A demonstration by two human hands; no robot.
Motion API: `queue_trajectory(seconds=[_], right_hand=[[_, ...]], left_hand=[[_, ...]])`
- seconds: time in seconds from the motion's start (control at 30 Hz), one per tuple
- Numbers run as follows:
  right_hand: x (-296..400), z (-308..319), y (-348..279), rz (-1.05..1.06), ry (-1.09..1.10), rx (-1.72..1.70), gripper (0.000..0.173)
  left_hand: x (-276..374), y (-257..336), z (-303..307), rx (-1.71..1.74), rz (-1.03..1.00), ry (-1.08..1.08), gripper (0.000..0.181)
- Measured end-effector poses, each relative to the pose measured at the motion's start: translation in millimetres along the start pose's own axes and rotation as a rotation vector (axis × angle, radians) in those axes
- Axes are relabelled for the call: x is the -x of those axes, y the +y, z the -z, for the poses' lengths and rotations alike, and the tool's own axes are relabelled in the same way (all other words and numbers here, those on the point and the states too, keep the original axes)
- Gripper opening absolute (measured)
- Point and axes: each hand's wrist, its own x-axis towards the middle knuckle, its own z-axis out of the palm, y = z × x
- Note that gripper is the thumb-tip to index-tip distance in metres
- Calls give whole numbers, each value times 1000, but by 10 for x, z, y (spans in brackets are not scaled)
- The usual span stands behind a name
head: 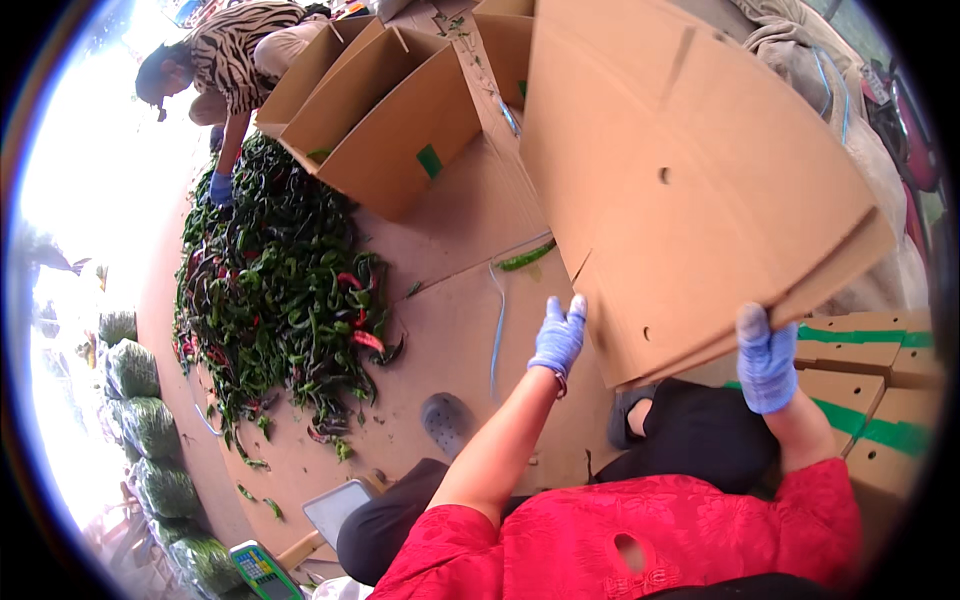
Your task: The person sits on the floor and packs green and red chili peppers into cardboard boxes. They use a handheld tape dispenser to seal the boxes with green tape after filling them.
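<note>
A large flattened cardboard box (697, 172) with slots and small round holes fills the upper right, tilted up in front of me. My right hand (768, 367), in a blue knit glove, grips its lower edge, where layered flaps show. My left hand (558, 339), gloved alike, is raised beside the box's left lower corner, fingers apart and holding nothing. A single green chili pepper (525, 256) lies on the cardboard floor sheet (465, 330) beyond it. To the left is a broad heap of green chili peppers (285, 277) with some red ones mixed in.
Open cardboard boxes (405, 135) stand beyond the heap, where another person (240, 67) crouches, a gloved hand on the peppers. Green-taped boxes (840, 390) are stacked at right. Filled clear bags (150, 427) line the left. A scale with a keypad display (262, 570) sits near my knee.
</note>
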Motion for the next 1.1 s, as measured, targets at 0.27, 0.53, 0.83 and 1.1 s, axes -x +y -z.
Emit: queue_trajectory(seconds=[0.27,0.53,0.83,1.1], right_hand=[[74,-805,-987,442,-845,240,69],[-83,-591,-1058,338,-475,442,42],[-524,942,-533,128,553,-253,38],[-979,1009,145,221,674,424,34]], left_hand=[[1251,1472,1601,763,-417,-203,84],[1242,730,1861,779,-314,-24,43],[1280,764,2384,11,-646,357,24],[1226,1245,2377,-335,-640,231,34]])
